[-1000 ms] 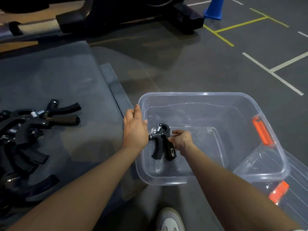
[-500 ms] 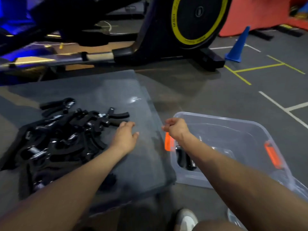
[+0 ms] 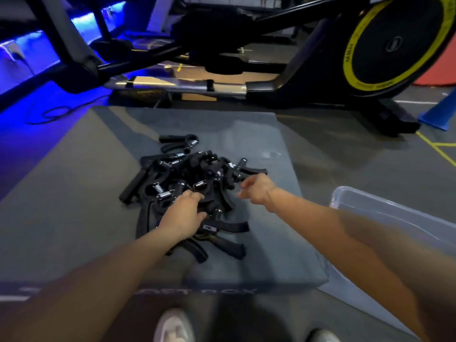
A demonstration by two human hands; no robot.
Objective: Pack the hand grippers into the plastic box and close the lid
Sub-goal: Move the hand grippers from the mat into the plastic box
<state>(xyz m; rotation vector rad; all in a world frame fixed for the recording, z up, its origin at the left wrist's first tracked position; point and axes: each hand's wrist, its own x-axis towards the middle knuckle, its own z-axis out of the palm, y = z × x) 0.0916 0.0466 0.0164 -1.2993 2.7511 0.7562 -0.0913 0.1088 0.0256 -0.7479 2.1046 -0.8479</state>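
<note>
- The left hand (image 3: pixel 182 215) is lying palm-down on the pile of hand grippers (image 3: pixel 192 191), its fingers curling down onto the black handles and springs in the middle of the heap; whether they are closing round one gripper or only touching cannot be told.
- The right hand (image 3: pixel 256 191) is hovering just over the right side of the pile, its fingers loosely bent and motion-blurred, with nothing visibly held; how wide it is spread cannot be told.
- The hand grippers are lying tangled in one heap, black handles crossing and steel coil springs showing; an exact count cannot be made, but well over ten are showing.
- One separate hand gripper (image 3: pixel 177 143) is lying apart from the heap, toward the far edge of the pad.
- The heap is sitting near the middle of a grey foam pad (image 3: pixel 74 193), closer to its near edge than its far one; blurred white lettering is showing on the pad's front wall.
- One clear plastic box (image 3: pixel 394 213) is standing on the floor just beside the pad's right edge, the right forearm crossing in front of it; its inside is too blurred to read.
- Two light shoes (image 3: pixel 172 327) are showing at the bottom edge, below the pad's near edge.
- One black exercise machine (image 3: pixel 385 45) with a yellow-ringed wheel is standing beyond the pad's far edge.
- One blue cone (image 3: pixel 441 114) is standing on the floor at the right, past the pad's far right corner.
</note>
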